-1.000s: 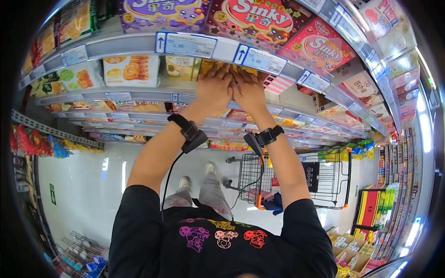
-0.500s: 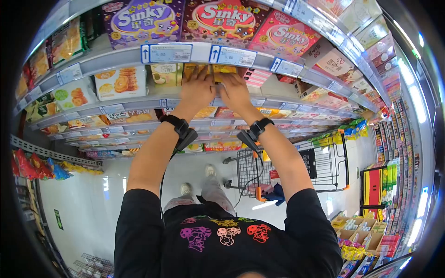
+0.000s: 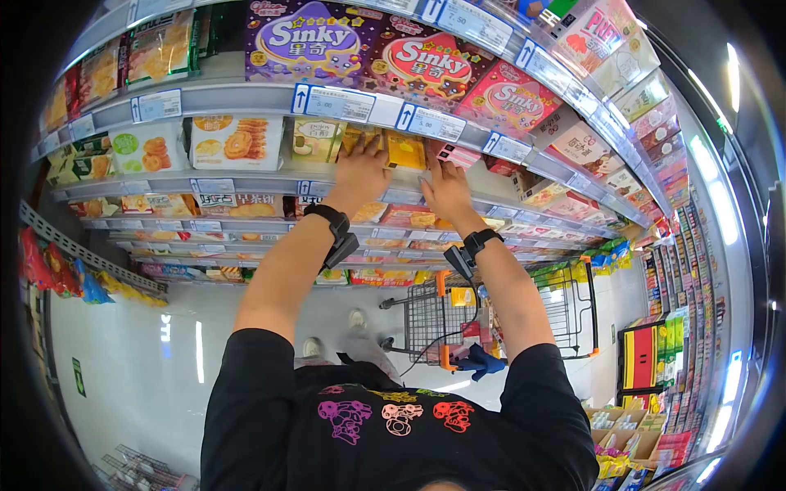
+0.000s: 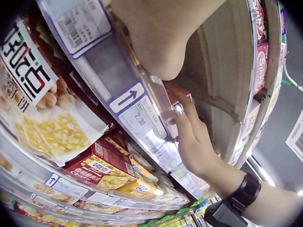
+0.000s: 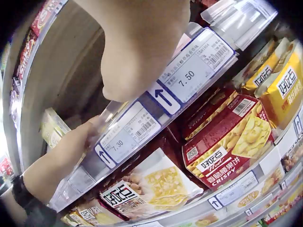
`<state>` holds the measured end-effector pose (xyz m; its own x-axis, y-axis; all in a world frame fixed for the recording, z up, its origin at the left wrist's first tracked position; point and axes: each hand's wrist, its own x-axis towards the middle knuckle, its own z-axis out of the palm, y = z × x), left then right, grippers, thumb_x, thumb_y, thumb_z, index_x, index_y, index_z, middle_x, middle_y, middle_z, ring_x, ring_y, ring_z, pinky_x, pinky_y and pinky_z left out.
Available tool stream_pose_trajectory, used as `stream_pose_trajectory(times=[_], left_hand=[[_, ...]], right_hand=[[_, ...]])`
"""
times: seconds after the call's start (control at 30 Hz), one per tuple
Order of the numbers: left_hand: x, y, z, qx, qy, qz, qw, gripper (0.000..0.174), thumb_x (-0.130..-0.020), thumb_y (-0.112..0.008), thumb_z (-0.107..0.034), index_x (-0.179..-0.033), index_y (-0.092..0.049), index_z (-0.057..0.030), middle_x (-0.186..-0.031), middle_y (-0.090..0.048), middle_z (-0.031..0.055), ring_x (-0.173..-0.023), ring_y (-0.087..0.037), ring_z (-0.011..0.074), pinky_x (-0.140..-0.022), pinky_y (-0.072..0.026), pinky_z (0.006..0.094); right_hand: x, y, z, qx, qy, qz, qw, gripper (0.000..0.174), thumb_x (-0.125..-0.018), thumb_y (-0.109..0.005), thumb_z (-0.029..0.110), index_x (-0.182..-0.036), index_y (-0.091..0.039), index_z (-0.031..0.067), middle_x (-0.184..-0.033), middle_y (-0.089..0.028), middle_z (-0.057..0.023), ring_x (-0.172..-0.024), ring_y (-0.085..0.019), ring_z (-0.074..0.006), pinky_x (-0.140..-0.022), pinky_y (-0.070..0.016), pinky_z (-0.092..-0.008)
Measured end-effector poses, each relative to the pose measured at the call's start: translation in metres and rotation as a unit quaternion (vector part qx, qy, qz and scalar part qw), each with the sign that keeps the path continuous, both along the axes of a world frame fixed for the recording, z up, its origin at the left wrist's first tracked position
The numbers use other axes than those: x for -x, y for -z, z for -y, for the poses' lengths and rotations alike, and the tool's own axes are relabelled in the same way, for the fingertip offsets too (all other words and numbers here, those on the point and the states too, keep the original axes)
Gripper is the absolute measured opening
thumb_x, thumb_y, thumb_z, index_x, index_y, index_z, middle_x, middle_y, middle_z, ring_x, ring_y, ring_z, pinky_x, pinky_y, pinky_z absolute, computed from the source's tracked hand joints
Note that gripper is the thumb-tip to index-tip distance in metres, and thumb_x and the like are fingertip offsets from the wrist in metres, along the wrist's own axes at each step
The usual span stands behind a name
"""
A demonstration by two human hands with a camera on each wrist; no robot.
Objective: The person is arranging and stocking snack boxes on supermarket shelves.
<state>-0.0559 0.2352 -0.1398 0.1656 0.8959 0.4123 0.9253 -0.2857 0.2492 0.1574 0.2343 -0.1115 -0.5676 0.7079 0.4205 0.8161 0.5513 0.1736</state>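
head: high, fwd+down, wide | L/R wrist: close, facing across | wrists share 7.30 tag [image 4: 142,119]

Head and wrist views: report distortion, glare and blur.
Head view: fisheye bends the shelf edges, dark corners, light streaks on the floor. Left wrist: glare beside the 7.30 price tag. Right wrist: the right hand looks soft, the 7.50 price tag reads clearly.

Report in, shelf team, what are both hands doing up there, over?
Left hand open, fingers at yellow boxes. Right hand open, fingers by pink striped box. Upper shelf edge looks tight above both. Over.
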Motion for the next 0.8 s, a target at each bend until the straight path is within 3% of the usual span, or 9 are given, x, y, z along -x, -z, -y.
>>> stream_pose_trajectory(times=[0.23,0.33,0.43,0.53,0.63,0.73,0.8], left_hand=[[0.001,0.002,0.001,0.004,0.0,0.011,1.0,0.039,-0.081,-0.046,-0.03,-0.113,-0.057,-0.0119,-0.142,-0.041,0.0068,-0.133,-0.035,0.0261,-0.103,-0.0285,0.0571],[0.0,0.0,0.001,0.019,0.002,0.015,1.0,0.039,-0.081,-0.046,-0.031,-0.113,-0.057,-0.0119,-0.142,-0.041,0.0065,-0.134,-0.034,0.0257,-0.103,-0.0281,0.0568],[0.001,0.0,0.001,0.021,0.001,0.012,1.0,0.039,-0.081,-0.046,-0.031,-0.113,-0.057,-0.0123,-0.143,-0.04,0.0061,-0.134,-0.032,0.0254,-0.104,-0.0273,0.0569],[-0.001,-0.002,0.001,0.028,-0.005,0.005,1.0,0.042,-0.082,-0.045,-0.032,-0.116,-0.058,-0.0119,-0.143,-0.04,0.0058,-0.135,-0.031,0.0247,-0.104,-0.0266,0.0553],[-0.002,-0.001,0.001,0.026,-0.007,-0.004,1.0,0.043,-0.082,-0.044,-0.032,-0.117,-0.059,-0.0115,-0.143,-0.041,0.0058,-0.135,-0.032,0.0243,-0.104,-0.0268,0.0544],[-0.003,0.001,-0.001,0.017,-0.011,-0.003,1.0,0.038,-0.081,-0.045,-0.03,-0.113,-0.058,-0.0136,-0.142,-0.041,0.005,-0.134,-0.034,0.0235,-0.103,-0.027,0.0564],[-0.003,0.002,-0.001,0.012,-0.013,-0.002,1.0,0.036,-0.081,-0.046,-0.029,-0.112,-0.057,-0.0148,-0.142,-0.041,0.0046,-0.133,-0.034,0.0232,-0.103,-0.027,0.0576]], right_hand=[[-0.007,-0.002,-0.003,-0.013,0.036,0.084,0.996,0.068,-0.081,-0.056,0.033,-0.137,-0.034,0.0012,-0.09,-0.063,-0.013,-0.093,-0.053,-0.0263,-0.081,-0.0391,-0.0393],[-0.009,-0.003,0.001,-0.004,0.012,0.027,1.0,0.059,-0.081,-0.059,0.031,-0.129,-0.042,0.0021,-0.092,-0.061,-0.015,-0.092,-0.052,-0.0279,-0.08,-0.0392,-0.0406],[-0.022,0.004,0.0,-0.072,-0.051,-0.066,0.994,0.048,-0.079,-0.063,0.029,-0.115,-0.048,0.0018,-0.092,-0.057,-0.0163,-0.091,-0.051,-0.0309,-0.079,-0.0393,-0.0418],[-0.037,0.011,0.006,-0.095,0.025,-0.15,0.984,0.045,-0.076,-0.068,0.029,-0.105,-0.048,-0.0005,-0.093,-0.054,-0.017,-0.091,-0.051,-0.0338,-0.079,-0.0393,-0.0435],[-0.048,0.014,0.003,-0.154,0.131,-0.194,0.96,0.055,-0.074,-0.071,0.037,-0.103,-0.047,-0.0029,-0.094,-0.053,-0.0173,-0.09,-0.05,-0.0359,-0.08,-0.0392,-0.0456],[-0.055,0.021,-0.009,-0.145,0.258,-0.219,0.93,0.078,-0.067,-0.075,0.047,-0.115,-0.043,-0.0056,-0.103,-0.053,-0.0219,-0.098,-0.05,-0.0383,-0.086,-0.0398,-0.047],[-0.051,0.021,-0.016,-0.086,0.262,-0.279,0.92,0.096,-0.063,-0.076,0.052,-0.126,-0.035,-0.0086,-0.113,-0.052,-0.0255,-0.105,-0.051,-0.0394,-0.09,-0.0398,-0.0473]])
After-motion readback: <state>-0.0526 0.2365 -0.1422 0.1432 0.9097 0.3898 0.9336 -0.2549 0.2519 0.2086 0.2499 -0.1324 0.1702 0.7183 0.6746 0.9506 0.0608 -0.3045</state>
